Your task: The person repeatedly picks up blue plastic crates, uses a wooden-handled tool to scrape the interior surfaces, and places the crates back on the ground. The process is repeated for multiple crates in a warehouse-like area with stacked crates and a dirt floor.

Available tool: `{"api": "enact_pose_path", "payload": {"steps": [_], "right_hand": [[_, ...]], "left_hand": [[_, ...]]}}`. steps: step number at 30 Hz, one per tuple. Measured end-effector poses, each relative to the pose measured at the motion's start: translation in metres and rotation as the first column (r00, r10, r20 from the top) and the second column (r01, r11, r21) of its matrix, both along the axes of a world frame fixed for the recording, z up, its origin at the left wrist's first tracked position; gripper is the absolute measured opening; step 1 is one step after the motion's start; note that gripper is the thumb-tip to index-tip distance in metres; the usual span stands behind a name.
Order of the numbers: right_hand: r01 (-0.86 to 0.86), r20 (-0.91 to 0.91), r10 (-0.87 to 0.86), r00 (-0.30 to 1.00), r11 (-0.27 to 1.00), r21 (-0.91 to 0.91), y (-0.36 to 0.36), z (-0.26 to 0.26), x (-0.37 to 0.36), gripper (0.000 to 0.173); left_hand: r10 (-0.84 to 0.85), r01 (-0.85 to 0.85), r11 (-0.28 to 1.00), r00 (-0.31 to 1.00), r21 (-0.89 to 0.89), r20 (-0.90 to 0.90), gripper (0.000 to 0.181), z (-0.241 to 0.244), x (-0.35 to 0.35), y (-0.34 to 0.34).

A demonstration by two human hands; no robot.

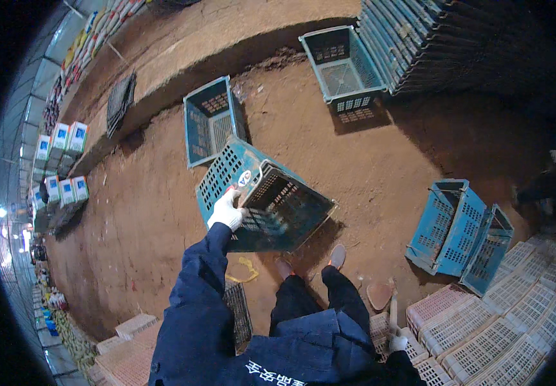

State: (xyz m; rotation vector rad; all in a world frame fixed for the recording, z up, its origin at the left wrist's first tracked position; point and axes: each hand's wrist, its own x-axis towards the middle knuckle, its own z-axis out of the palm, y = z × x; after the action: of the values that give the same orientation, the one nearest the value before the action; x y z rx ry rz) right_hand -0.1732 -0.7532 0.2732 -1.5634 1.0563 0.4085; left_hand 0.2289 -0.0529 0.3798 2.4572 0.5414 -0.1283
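Note:
My left hand (227, 211), in a white glove, grips the edge of a teal perforated plastic crate (225, 169). The crate is tilted in front of my legs, its dark inside partly facing me, with a round sticker beside my fingers. Low on the right, my white-gloved right hand (397, 342) is closed around the pale handle (393, 311) of a tool. A rounded, reddish-brown blade-like piece (379, 295) lies by the handle's top; whether the two are joined is hard to tell. Just beyond the held crate, another teal crate (191, 130) stands on the dirt floor.
A teal crate (326, 91) stands beside a tall stack of crates (398, 43). Blue crates (461, 231) sit at right, near stacked pale crates (480, 318). Printed cartons (66, 188) stand at left. A raised earthen ledge (186, 53) crosses the back. Yellow strapping (244, 270) lies near my feet.

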Motion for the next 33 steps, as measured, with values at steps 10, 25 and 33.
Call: {"api": "enact_pose_path", "payload": {"steps": [10, 25, 33], "right_hand": [[0.315, -0.353, -0.259, 0.899, 0.943, 0.11, 0.011, 0.035, 0.011, 0.016], [0.459, 0.114, -0.455, 0.883, 0.888, -0.011, 0.107, 0.003, -0.059, 0.033], [0.249, -0.095, -0.261, 0.961, 0.961, -0.12, 0.196, 0.035, 0.024, 0.02]], "left_hand": [[-0.349, 0.322, 0.937, 0.845, 0.135, 0.405, 0.065, 0.297, 0.038, -0.072], [-0.153, 0.093, 0.975, 0.939, 0.2, 0.308, 0.053, 0.136, 0.229, -0.038], [-0.269, 0.245, 0.942, 0.96, 0.228, 0.081, 0.061, 0.124, 0.265, -0.022]]}}
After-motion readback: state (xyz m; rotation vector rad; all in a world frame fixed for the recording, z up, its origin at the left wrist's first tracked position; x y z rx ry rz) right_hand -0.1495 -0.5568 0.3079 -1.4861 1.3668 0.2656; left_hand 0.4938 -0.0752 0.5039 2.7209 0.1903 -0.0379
